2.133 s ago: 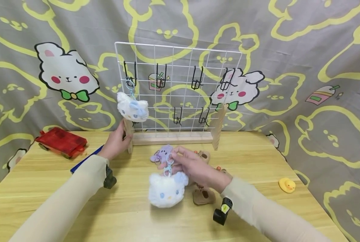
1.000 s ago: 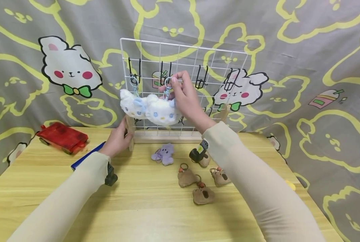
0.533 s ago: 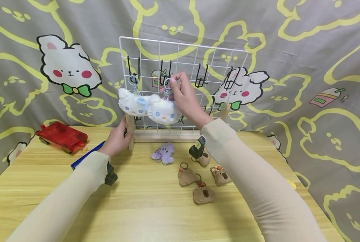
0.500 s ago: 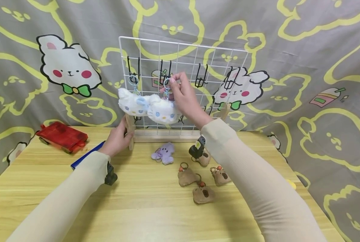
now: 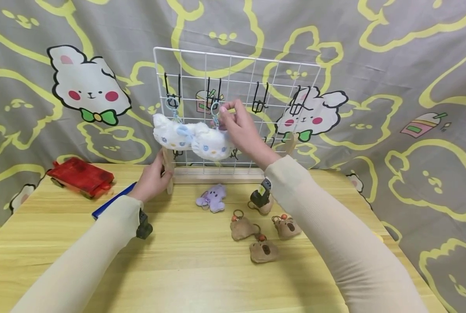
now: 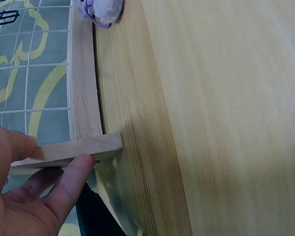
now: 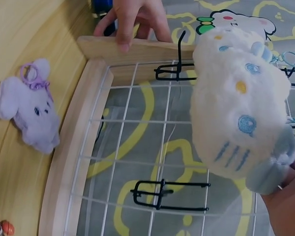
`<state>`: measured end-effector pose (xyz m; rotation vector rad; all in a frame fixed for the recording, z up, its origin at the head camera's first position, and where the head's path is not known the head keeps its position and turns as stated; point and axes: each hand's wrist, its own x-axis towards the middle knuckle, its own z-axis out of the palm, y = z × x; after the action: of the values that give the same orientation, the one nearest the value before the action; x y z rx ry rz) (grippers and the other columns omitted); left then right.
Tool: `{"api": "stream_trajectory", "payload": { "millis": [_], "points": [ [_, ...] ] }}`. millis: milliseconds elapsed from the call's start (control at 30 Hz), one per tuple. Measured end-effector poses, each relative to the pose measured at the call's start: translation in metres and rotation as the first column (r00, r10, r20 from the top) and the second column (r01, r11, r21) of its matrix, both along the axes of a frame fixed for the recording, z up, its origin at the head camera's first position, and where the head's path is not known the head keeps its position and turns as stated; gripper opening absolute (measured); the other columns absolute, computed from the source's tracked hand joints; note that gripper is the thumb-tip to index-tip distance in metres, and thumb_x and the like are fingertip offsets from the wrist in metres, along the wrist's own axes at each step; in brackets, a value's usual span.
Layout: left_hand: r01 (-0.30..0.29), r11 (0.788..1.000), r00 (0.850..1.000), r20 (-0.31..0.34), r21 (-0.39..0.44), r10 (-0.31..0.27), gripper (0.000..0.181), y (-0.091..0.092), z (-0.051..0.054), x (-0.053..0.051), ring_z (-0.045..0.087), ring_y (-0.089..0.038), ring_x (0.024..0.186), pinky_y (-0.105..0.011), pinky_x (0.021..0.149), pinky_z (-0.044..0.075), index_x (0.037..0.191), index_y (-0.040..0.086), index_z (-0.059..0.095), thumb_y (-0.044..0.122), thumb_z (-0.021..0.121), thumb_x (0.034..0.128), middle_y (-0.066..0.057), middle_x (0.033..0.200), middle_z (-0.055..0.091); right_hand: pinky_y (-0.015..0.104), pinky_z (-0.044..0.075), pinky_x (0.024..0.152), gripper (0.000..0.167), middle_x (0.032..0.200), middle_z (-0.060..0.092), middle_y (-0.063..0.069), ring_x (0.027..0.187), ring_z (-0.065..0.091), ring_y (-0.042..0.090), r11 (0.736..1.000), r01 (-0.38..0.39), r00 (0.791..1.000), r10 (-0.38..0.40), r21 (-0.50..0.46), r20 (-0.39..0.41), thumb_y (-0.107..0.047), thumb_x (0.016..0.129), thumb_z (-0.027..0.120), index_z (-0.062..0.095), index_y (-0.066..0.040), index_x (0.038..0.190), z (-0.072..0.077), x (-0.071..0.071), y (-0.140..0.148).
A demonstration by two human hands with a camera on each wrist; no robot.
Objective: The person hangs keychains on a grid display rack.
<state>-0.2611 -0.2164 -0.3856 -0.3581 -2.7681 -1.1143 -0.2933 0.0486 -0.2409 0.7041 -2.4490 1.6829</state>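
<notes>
In the head view my left hand (image 5: 152, 177) grips the wooden side post (image 6: 83, 146) of a white wire grid rack (image 5: 233, 61), thumb and fingers on its opposite sides. My right hand (image 5: 242, 128) is at the rack with loosely bent fingers, its fingertips right beside the ring of a white plush cat keychain (image 5: 210, 143). That ring hangs at the second black hook (image 5: 213, 98) of the top row. Another white plush cat keychain (image 5: 170, 134) with a blue bow hangs from the first hook, touching the other. In the right wrist view, the plush partly hides my right fingers.
A purple plush keychain (image 5: 213, 198) lies before the rack, with several brown plush keychains (image 5: 263, 251) to its right. A red toy cart (image 5: 80, 177) and a blue flat object (image 5: 111, 202) are at left. More black hooks (image 5: 259, 102) hang on the grid.
My right hand brought the second white plush keychain up from above the table to the second hook, then its fingertips drew slightly right of the ring. My left hand stays on the post.
</notes>
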Motion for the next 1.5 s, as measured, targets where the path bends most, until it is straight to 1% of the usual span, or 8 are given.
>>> {"api": "stream_trajectory", "payload": {
  "millis": [167,367,600,933,1067,1233,1367,1500],
  "points": [
    [-0.003,1.000,1.000,0.003,-0.003,0.003,0.079,-0.001,0.000,0.001,0.060,-0.056,0.128,-0.061,0.097,0.057,0.167,-0.001,-0.001,0.006,0.049,0.1059,-0.043,0.149,0.047,0.043,0.063,0.098,0.029,0.132,0.071,0.023,0.125,0.070,0.029,0.996,0.004,1.000,-0.003,0.086,-0.012,-0.030,0.114,0.041,0.047,-0.007,0.130,-0.003,0.004,0.011],
    [-0.002,1.000,1.000,0.014,-0.005,0.002,0.079,-0.001,0.000,0.002,0.059,-0.056,0.129,-0.061,0.098,0.058,0.167,-0.001,-0.002,0.005,0.048,0.1060,-0.043,0.151,0.045,0.046,0.061,0.094,0.036,0.135,0.070,0.022,0.115,0.071,0.033,0.984,0.010,0.999,-0.003,0.180,-0.039,-0.032,0.113,0.042,0.046,-0.004,0.137,-0.012,0.010,0.031],
    [-0.007,1.000,1.000,0.005,-0.012,0.007,0.078,-0.003,0.001,0.002,0.058,-0.056,0.131,-0.062,0.100,0.056,0.167,-0.001,0.001,0.005,0.049,0.1055,-0.044,0.152,0.044,0.047,0.054,0.112,0.042,0.140,0.062,0.027,0.128,0.066,0.039,0.989,-0.012,0.999,0.016,0.146,-0.028,-0.026,0.113,0.044,0.042,0.004,0.142,-0.024,0.017,0.055],
    [-0.011,1.000,1.000,0.011,-0.018,0.011,0.079,-0.005,-0.001,0.000,0.057,-0.056,0.131,-0.063,0.102,0.055,0.167,0.000,0.001,0.004,0.049,0.1048,-0.043,0.152,0.044,0.041,0.061,0.099,0.029,0.122,0.072,0.020,0.114,0.071,0.035,0.967,0.018,0.984,0.027,0.256,-0.174,-0.019,0.111,0.049,0.055,0.002,0.131,-0.048,0.042,0.088],
    [-0.013,1.000,1.000,0.016,-0.022,0.014,0.080,-0.004,-0.001,0.000,0.058,-0.056,0.130,-0.063,0.101,0.055,0.167,0.001,0.000,0.004,0.049,0.1048,-0.043,0.152,0.045,0.032,0.063,0.085,0.021,0.107,0.074,0.016,0.097,0.072,0.029,0.932,-0.015,0.982,0.083,0.362,-0.171,-0.016,0.108,0.055,0.065,0.000,0.117,-0.069,0.051,0.095],
    [-0.019,1.000,1.000,0.013,-0.022,0.020,0.079,-0.002,-0.001,0.000,0.059,-0.056,0.129,-0.062,0.100,0.056,0.167,0.000,0.001,0.004,0.049,0.1049,-0.043,0.151,0.046,0.026,0.060,0.080,0.019,0.096,0.075,0.011,0.086,0.069,0.017,0.859,-0.122,0.987,0.159,0.497,-0.032,-0.018,0.107,0.059,0.068,-0.002,0.109,-0.108,0.060,0.096],
    [-0.016,1.000,1.000,0.007,-0.010,0.016,0.077,-0.002,-0.002,-0.003,0.060,-0.056,0.127,-0.062,0.098,0.057,0.167,0.001,0.002,0.005,0.048,0.1052,-0.043,0.150,0.047,0.025,0.057,0.071,0.017,0.086,0.073,0.004,0.075,0.063,0.008,0.794,-0.134,0.991,0.116,0.593,0.069,-0.025,0.106,0.062,0.066,-0.008,0.103,-0.133,0.066,0.092],
    [-0.009,1.000,1.000,0.007,-0.005,0.009,0.076,-0.003,-0.003,-0.005,0.059,-0.056,0.129,-0.063,0.099,0.057,0.167,0.002,0.002,0.005,0.046,0.1052,-0.043,0.151,0.046,0.024,0.047,0.062,0.020,0.073,0.065,-0.001,0.063,0.055,0.009,0.736,-0.123,0.991,0.061,0.666,0.115,-0.028,0.104,0.065,0.064,-0.009,0.099,-0.143,0.071,0.083]
  ]
}}
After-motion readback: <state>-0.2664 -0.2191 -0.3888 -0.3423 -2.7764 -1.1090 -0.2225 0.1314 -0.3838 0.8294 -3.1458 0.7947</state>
